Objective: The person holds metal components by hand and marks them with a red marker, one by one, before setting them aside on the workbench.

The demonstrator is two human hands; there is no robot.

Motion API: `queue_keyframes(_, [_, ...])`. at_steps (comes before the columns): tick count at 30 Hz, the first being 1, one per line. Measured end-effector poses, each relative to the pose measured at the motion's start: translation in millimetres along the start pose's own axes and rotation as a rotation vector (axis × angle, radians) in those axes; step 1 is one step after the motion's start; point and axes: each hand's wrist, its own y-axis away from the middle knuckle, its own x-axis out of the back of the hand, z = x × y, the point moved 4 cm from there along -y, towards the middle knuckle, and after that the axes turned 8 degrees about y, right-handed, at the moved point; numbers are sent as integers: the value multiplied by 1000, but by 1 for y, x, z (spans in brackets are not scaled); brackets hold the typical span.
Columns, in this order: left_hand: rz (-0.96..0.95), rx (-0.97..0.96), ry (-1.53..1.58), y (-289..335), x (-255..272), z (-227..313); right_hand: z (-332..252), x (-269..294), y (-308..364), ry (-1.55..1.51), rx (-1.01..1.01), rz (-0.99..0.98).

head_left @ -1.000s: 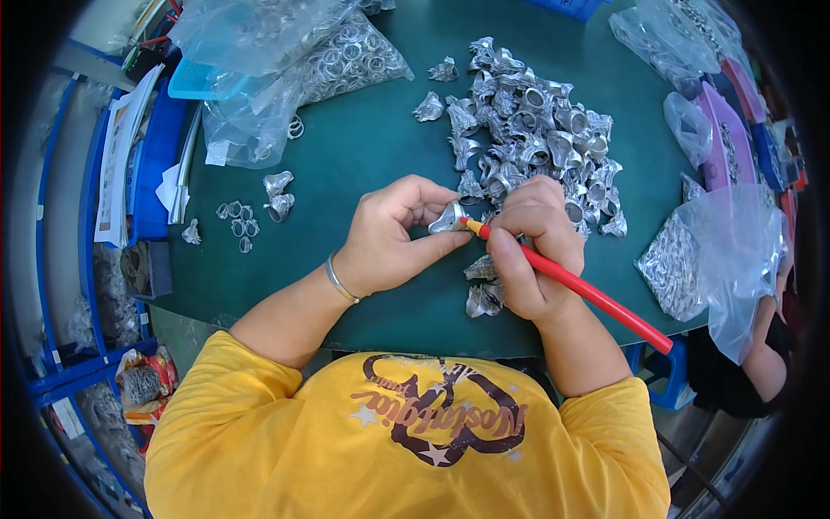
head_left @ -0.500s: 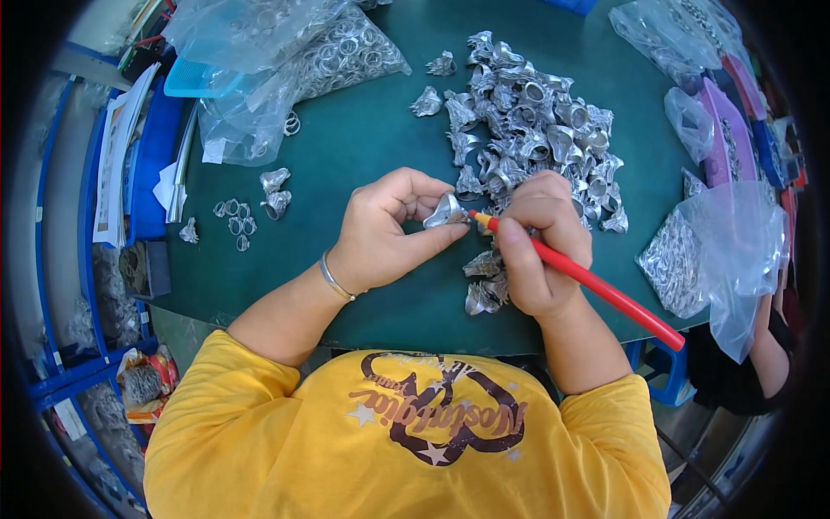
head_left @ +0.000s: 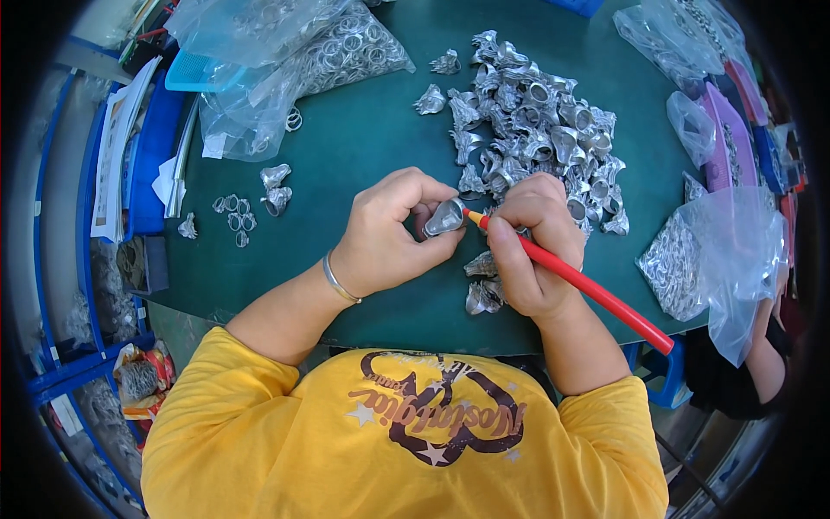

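Between its thumb and fingers my left hand (head_left: 389, 225) pinches a silver metal ring (head_left: 445, 218), whose hollow inner side faces up. My right hand (head_left: 538, 251) grips a red pencil (head_left: 596, 298) like a pen, and its tip touches or nearly touches the ring's right edge. Just beyond both hands a large heap of similar chunky silver rings (head_left: 536, 112) covers the table. A few more rings (head_left: 484, 294) lie close to my right hand's near side, partly hidden by it.
The green table (head_left: 346, 164) also carries a clear bag of ring bands (head_left: 363, 52) at the far left. Small ring bands (head_left: 238, 221) lie left of my hands. Right stand a bag of chains (head_left: 674, 259) and a purple basket (head_left: 722, 130). A person's arm (head_left: 765, 363) shows at right.
My left hand has turned the ring so its hollow side shows more. The pencil has swung slightly, its tip now at the ring's upper right edge.
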Motion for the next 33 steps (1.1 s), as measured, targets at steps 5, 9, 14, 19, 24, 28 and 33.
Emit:
queue_keyframes(5, [-2,-33,-44,0,0,1,-1,-4,0,5,-29,-12])
queue_keyframes(9, [-20,-33,-51,-1,-1,6,-3,-7,2,13,52,-72])
queue_keyframes(14, [-49,14,57,5,2,-3,9,-1,3,-30,-164,98])
queue_keyframes(19, [21,-199,8,6,3,5,4,-10,3,33,-176,-117])
queue_keyframes(24, [8,-58,309,2,0,3,6,-8,6,-193,-171,6])
queue_keyframes(28, [-41,191,720,7,3,-11,5,-4,3,-151,-71,18])
queue_keyframes(33, [-2,172,661,4,2,-4,8,-9,5,-178,-54,49])
